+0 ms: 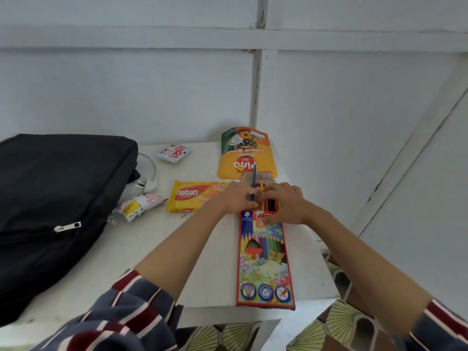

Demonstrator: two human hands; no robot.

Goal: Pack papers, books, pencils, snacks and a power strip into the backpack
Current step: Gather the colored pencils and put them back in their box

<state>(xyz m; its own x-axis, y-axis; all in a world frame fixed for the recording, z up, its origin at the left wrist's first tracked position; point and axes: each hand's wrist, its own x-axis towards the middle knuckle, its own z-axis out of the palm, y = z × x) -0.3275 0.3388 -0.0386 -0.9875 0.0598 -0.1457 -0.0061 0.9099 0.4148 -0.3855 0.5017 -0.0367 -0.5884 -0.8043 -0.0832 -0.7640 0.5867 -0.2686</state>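
Observation:
A colourful coloured-pencil box (266, 262) lies lengthwise on the white table (141, 249), its far end open. My left hand (235, 197) grips a blue pencil (253, 179) that sticks up at the box's open end. My right hand (285, 202) presses on the box's upper end, fingers over the pencils there. The black backpack (53, 198) lies at the left, its zipper pull (67, 227) showing. Snacks lie behind: a yellow Nabati wafer pack (195, 196), a Piña biscuit pack (244, 150), a small red-and-white packet (173, 153) and a crumpled wrapper (138, 206).
A white plug and cable (149, 178) lie beside the backpack's far edge. The table's right edge runs just right of the pencil box, with patterned floor (339, 323) below. A grey-white wall stands close behind the table.

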